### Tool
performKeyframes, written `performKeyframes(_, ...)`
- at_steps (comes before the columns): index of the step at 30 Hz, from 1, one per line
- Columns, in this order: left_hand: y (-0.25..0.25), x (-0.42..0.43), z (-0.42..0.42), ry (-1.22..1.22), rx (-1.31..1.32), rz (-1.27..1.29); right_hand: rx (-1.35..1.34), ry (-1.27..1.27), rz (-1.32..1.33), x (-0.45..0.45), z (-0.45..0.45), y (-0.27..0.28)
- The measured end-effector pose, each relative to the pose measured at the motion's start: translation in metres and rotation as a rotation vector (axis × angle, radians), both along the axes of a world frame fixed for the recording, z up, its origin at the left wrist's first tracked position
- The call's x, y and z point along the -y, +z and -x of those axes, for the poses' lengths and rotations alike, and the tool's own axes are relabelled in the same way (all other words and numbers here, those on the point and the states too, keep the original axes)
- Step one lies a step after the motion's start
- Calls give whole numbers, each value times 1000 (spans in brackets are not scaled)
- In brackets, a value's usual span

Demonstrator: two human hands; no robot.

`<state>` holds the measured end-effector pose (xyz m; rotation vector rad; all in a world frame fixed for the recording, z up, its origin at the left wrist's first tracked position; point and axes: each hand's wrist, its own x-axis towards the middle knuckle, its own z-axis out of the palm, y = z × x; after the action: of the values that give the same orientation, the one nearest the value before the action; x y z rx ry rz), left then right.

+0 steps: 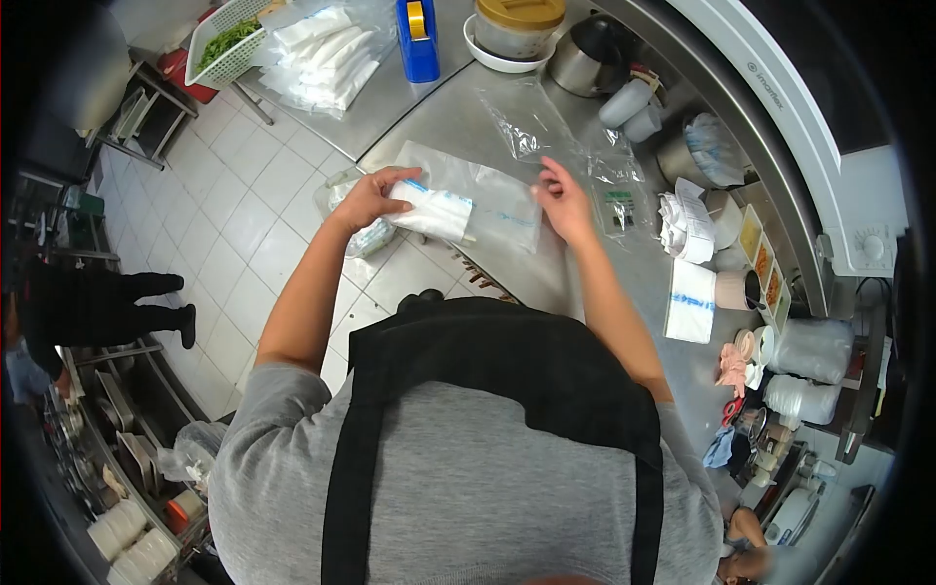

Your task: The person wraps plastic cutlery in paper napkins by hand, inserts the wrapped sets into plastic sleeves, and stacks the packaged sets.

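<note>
Here's the left hand (375,200), clamped on one white packet (432,212) with blue print, thumb on top at its left end. The packet lies long axis crosswise in front of the chest, its free end pointing toward the right hand (565,203) and angled slightly back toward the body. It sits over one flat clear bag (512,219), covering the left part of it, near the front edge of the metal worktop (624,292). Over to the right hand: fingers loosely bent, right at the bag's far edge, and whether they pinch it or merely hover I cannot tell. Now the count: one more blue-printed white packet lies flat on the right, its long axis running away from the body, near one pair of red scissors (731,411). Up top, a pile of white packets (327,60), overlapping too much to number. Beside it, one blue tape dispenser (419,54) carrying one yellow roll, then one white bowl (499,60) with a single lidded tub (515,29) inside, then one metal jug (587,60). One colander (219,44) of greens at the upper left, and one person in black trousers (141,302) on the tiled floor.
</note>
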<state>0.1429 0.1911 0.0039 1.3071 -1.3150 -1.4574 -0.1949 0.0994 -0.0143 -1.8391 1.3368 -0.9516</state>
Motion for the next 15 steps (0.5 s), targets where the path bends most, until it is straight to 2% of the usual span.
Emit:
performKeyframes(2, 0, 1, -4, 0, 22, 32, -184, 117, -146, 3, -9, 14)
performKeyframes(5, -2, 3, -16, -1, 82, 79, 191, -129, -280, 22, 5, -19)
performKeyframes(8, -9, 6, -31, -14, 95, 146, 329, -305, -264, 16, 9, -20)
performKeyframes(9, -5, 8, -32, -39, 107, 176, 232, -225, -199, 7, -3, -11)
performKeyframes(11, 7, 10, -35, -91, 194, 262, -147, -49, 230, -4, -21, 2)
performKeyframes(13, 23, 16, -36, -134, 245, 320, -351, 110, 437, -6, -33, 0)
performKeyframes(15, 51, 22, -45, -196, 331, 360, -91, -23, 120, -6, -24, -8)
